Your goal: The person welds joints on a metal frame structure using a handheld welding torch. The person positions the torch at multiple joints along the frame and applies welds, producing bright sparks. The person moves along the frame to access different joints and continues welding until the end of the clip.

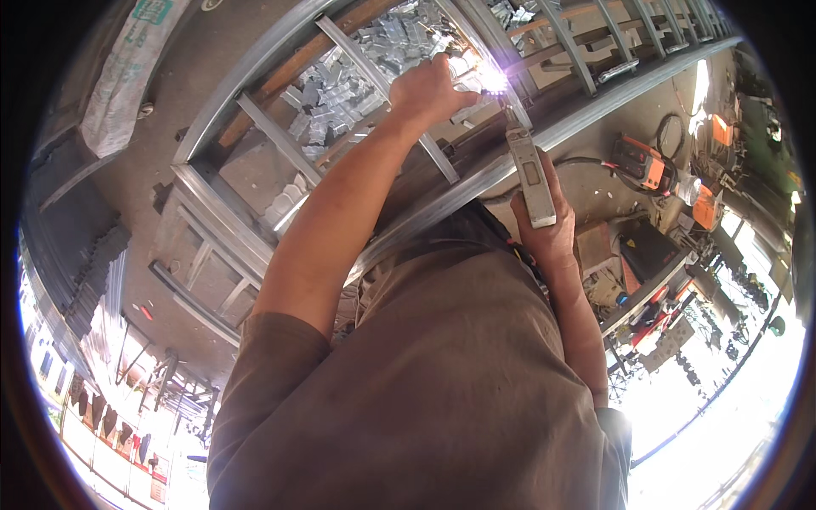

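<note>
My right hand (549,220) grips the grey, boxy handle of a welding torch (530,172). The torch tip points up to a bright welding arc (492,78) beside a steel bar of a metal frame (503,167). Just left of the arc, my left hand (428,89) reaches over the frame. Its thumb and fingers close around a small shiny metal piece (466,75), partly lost in the glare. Under and behind that hand lies a heap of stamped sheet-metal pieces (331,95), seen between the bars.
Orange-and-black welding machines (639,164) with cables stand on the floor at right. A cluttered workbench (644,293) is nearer at right. A white sack (121,83) lies at upper left. Another barred metal frame (191,299) rests at left, near dark corrugated sheets (76,274).
</note>
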Motion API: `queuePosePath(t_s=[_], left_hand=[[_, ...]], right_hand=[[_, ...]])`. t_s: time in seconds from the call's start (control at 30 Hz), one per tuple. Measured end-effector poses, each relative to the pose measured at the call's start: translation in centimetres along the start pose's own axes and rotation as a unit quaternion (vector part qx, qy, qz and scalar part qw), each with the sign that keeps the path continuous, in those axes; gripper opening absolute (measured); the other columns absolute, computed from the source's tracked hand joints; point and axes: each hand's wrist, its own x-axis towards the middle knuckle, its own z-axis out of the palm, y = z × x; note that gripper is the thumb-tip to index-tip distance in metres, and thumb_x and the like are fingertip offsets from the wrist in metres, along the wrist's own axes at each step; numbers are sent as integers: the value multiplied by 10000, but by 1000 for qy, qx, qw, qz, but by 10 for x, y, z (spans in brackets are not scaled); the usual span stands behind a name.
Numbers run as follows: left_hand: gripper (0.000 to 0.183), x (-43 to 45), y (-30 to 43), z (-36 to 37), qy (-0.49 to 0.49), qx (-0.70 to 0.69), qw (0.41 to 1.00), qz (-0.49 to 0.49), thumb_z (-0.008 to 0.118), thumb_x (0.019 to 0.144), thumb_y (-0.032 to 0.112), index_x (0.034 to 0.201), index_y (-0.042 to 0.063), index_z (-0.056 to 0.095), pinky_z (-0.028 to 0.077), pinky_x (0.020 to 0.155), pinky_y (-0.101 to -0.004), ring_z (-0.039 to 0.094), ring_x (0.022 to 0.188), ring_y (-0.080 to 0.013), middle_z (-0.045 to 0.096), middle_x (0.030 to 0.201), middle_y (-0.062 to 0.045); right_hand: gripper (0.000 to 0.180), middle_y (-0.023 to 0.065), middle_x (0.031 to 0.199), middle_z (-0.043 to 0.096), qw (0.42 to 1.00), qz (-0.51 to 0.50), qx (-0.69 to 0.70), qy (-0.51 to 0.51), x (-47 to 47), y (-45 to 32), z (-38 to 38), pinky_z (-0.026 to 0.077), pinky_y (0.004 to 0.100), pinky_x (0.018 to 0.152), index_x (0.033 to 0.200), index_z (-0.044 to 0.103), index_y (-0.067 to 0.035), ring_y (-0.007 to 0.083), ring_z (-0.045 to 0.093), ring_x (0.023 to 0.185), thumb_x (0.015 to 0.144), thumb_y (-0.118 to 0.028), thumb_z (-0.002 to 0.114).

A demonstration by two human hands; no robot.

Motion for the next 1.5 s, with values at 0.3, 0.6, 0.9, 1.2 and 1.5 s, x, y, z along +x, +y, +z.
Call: queuePosePath(t_s=[0.3, 0.6, 0.9, 1.2, 1.5], left_hand=[[1112, 4, 3, -5, -48, 5, 998, -30, 789, 769, 784, 1514, -3, 540, 545, 1053, -445, 698, 1268, -315, 716, 1371, -200], [1158, 6, 0, 0, -46, 12, 998, -31, 780, 743, 840, 1490, -14, 549, 567, 1023, -446, 706, 1252, -324, 715, 1370, -199], [1149, 7, -1, 1, -43, 29, 998, -23, 775, 754, 841, 1486, -15, 548, 569, 1030, -443, 714, 1242, -329, 713, 1368, -206], [1117, 3, 2, -3, -41, 21, 999, -29, 785, 781, 801, 1533, 20, 515, 568, 1032, -463, 703, 1263, -334, 708, 1385, -197], [961, 2, 2, -2, -34, 15, 999, -22, 810, 814, 691, 1444, 6, 567, 568, 1009, -471, 712, 1227, -346, 721, 1326, -215]], right_hand=[[805, 196, 1301, 731, 1000, 19, -2, -9, 1, -4, -2, 606, 528, 886, 1615, 447, -222, 469, 727, 1087, 876, -108, 745], [814, 179, 1348, 721, 1000, 24, 0, -6, -2, -1, -1, 611, 517, 903, 1612, 461, -218, 455, 727, 1115, 865, -114, 769], [838, 188, 1370, 708, 1000, 17, 5, -7, -4, 1, -1, 615, 512, 907, 1617, 452, -205, 457, 726, 1117, 858, -140, 801], [832, 185, 1356, 716, 1000, 18, 0, -6, -6, 3, 0, 615, 512, 906, 1621, 449, -220, 445, 731, 1116, 858, -125, 767], [733, 199, 1283, 742, 999, 29, 40, -5, -10, -12, -12, 611, 471, 908, 1590, 495, -148, 429, 739, 1131, 895, -101, 726]])
